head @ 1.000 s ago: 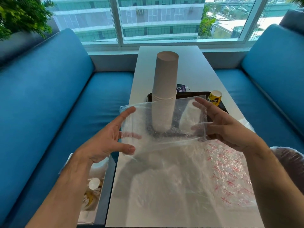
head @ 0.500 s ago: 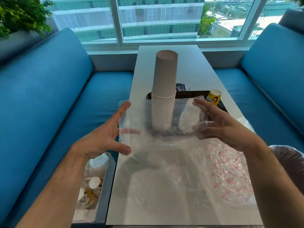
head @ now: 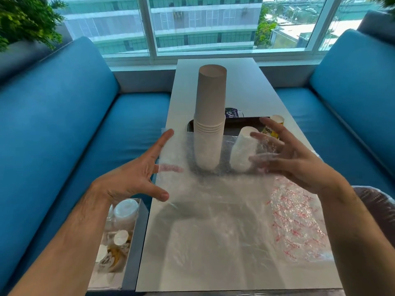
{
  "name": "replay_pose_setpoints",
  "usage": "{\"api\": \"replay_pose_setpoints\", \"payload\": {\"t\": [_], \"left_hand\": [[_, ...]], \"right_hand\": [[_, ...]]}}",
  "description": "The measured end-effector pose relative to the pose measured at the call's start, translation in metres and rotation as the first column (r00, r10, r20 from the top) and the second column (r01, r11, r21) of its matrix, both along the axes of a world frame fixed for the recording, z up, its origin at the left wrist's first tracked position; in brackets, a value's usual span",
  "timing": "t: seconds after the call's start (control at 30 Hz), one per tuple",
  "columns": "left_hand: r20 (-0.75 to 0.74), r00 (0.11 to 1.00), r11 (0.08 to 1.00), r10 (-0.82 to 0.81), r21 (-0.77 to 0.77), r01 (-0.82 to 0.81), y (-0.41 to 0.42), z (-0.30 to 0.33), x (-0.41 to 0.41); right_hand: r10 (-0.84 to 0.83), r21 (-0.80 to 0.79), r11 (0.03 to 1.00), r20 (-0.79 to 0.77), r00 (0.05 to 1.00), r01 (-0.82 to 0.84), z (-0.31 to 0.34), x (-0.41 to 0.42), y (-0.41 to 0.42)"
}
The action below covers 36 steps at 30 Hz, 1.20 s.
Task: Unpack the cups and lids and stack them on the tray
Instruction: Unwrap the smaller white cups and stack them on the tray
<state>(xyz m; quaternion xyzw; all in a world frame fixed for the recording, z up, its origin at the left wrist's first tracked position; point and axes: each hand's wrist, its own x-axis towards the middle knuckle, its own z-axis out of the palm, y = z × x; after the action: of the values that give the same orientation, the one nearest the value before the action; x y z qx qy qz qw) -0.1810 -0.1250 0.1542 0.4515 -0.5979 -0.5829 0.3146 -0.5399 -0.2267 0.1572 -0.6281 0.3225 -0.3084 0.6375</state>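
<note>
Both hands up at mid frame, holding a clear plastic bag (head: 213, 159) stretched between them over the white table (head: 215, 82). Left hand (head: 136, 178), centre left: fingers spread, thumb in front of the film, at least one finger seen through it behind, so it grips the bag's left edge. Right hand (head: 286, 154), centre right: fingers spread wide and partly behind the film; whether it pinches the bag or just presses it, cannot tell. Tall stack of white cups (head: 210, 118) stands upside down on the dark tray (head: 239, 124) at frame centre, a shorter white stack (head: 242, 150) just right of it, both seen partly through the bag. Small yellow cup (head: 274, 127) at the tray's right end. Box with lids (head: 119, 227) in the lower left. Step looks like clearing an emptied bag; next move probably calls for dropping it aside, then reaching for more cups or lids.
</note>
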Motion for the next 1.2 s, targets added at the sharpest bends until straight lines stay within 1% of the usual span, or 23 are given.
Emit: {"api": "replay_pose_setpoints", "payload": {"t": [0.03, 0.07, 0.1, 0.13, 0.17, 0.2, 0.23, 0.27, 0.3, 0.33, 0.37, 0.43, 0.5, 0.6, 0.67, 0.73, 0.8, 0.9, 0.97, 1.03, 1.1, 1.2], "left_hand": [[0.024, 0.999, 1.0, -0.028, -0.005, 0.028, -0.002, 0.001, -0.003], [0.039, 0.998, 0.999, -0.054, -0.008, 0.054, -0.005, 0.003, -0.006], [0.052, 0.995, 0.997, -0.081, -0.006, 0.081, -0.008, 0.005, -0.009], [0.067, 0.991, 0.994, -0.111, -0.003, 0.112, -0.012, 0.006, -0.012], [0.088, 0.986, 0.989, -0.145, 0.0, 0.145, -0.016, 0.008, -0.015], [0.11, 0.977, 0.983, -0.184, 0.006, 0.185, -0.021, 0.009, -0.02], [0.132, 0.967, 0.976, -0.219, 0.015, 0.219, -0.026, 0.011, -0.024], [0.151, 0.955, 0.967, -0.253, 0.028, 0.252, -0.031, 0.013, -0.027], [0.169, 0.942, 0.957, -0.29, 0.044, 0.287, -0.035, 0.015, -0.032], [0.187, 0.93, 0.948, -0.317, 0.055, 0.313, -0.039, 0.017, -0.035], [0.197, 0.92, 0.941, -0.339, 0.065, 0.333, -0.042, 0.019, -0.039], [0.212, 0.91, 0.934, -0.356, 0.062, 0.351, -0.048, 0.024, -0.045], [0.207, 0.918, 0.941, -0.338, 0.039, 0.337, -0.053, 0.027, -0.048], [0.152, 0.962, 0.974, -0.227, 0.024, 0.226, -0.059, 0.027, -0.055], [0.163, 0.978, 0.991, -0.129, -0.015, 0.133, -0.066, 0.024, -0.068], [0.196, 0.98, 0.996, -0.02, -0.078, 0.036, -0.076, 0.022, -0.081], [0.205, 0.977, 0.994, 0.054, -0.105, -0.033, -0.084, 0.022, -0.098], [0.239, 0.97, 0.994, 0.051, -0.103, -0.026, -0.097, 0.023, -0.129], [0.322, 0.947, 0.991, 0.018, -0.135, 0.027, -0.108, 0.017, -0.155], [0.404, 0.915, 0.984, -0.022, -0.154, 0.091, -0.121, 0.007, -0.18], [0.468, 0.881, 0.979, -0.072, -0.134, 0.151, -0.135, -0.006, -0.205], [0.567, 0.811, 0.96, -0.141, -0.122, 0.252, -0.152, -0.029, -0.239]], "right_hand": [[-0.071, -0.017, 0.997, 0.003, 0.997, 0.071, 0.003, 0.0, -0.001], [-0.145, -0.08, 0.987, -0.046, 0.988, 0.141, 0.006, 0.001, -0.004], [-0.206, -0.161, 0.97, -0.131, 0.97, 0.185, 0.008, 0.002, -0.007], [-0.231, -0.232, 0.956, -0.229, 0.946, 0.177, 0.01, 0.003, -0.01], [-0.212, -0.275, 0.954, -0.327, 0.921, 0.122, 0.011, 0.007, -0.015], [-0.158, -0.277, 0.96, -0.424, 0.892, 0.039, 0.009, 0.011, -0.018], [-0.07, -0.23, 0.972, -0.507, 0.859, -0.057, 0.006, 0.017, -0.021], [0.03, -0.141, 0.981, -0.565, 0.824, -0.132, 0.001, 0.023, -0.025], [0.117, -0.039, 0.984, -0.589, 0.799, -0.173, -0.005, 0.027, -0.027], [0.176, 0.029, 0.979, -0.604, 0.777, -0.2, -0.012, 0.031, -0.029], [0.2, 0.045, 0.974, -0.62, 0.759, -0.22, -0.02, 0.032, -0.03], [0.202, 0.007, 0.967, -0.633, 0.748, -0.256, -0.028, 0.03, -0.027], [0.208, 0.0, 0.967, -0.582, 0.786, -0.256, -0.026, 0.021, -0.02], [0.223, 0.029, 0.971, -0.462, 0.858, -0.237, -0.018, 0.005, -0.007], [0.217, 0.044, 0.975, -0.386, 0.897, -0.217, -0.015, -0.011, -0.002], [0.195, 0.076, 0.981, -0.302, 0.933, -0.181, -0.015, -0.029, 0.002], [0.165, 0.141, 0.981, -0.209, 0.964, -0.137, -0.018, -0.049, 0.004], [0.108, 0.224, 0.972, -0.143, 0.984, -0.074, -0.026, -0.077, 0.008], [0.046, 0.238, 0.971, -0.174, 0.984, -0.003, -0.034, -0.095, 0.012], [-0.033, 0.222, 0.97, -0.269, 0.963, 0.095, -0.041, -0.108, 0.019], [-0.104, 0.199, 0.961, -0.383, 0.918, 0.193, -0.05, -0.119, 0.024], [-0.196, 0.157, 0.933, -0.535, 0.822, 0.324, -0.067, -0.131, 0.03]]}}
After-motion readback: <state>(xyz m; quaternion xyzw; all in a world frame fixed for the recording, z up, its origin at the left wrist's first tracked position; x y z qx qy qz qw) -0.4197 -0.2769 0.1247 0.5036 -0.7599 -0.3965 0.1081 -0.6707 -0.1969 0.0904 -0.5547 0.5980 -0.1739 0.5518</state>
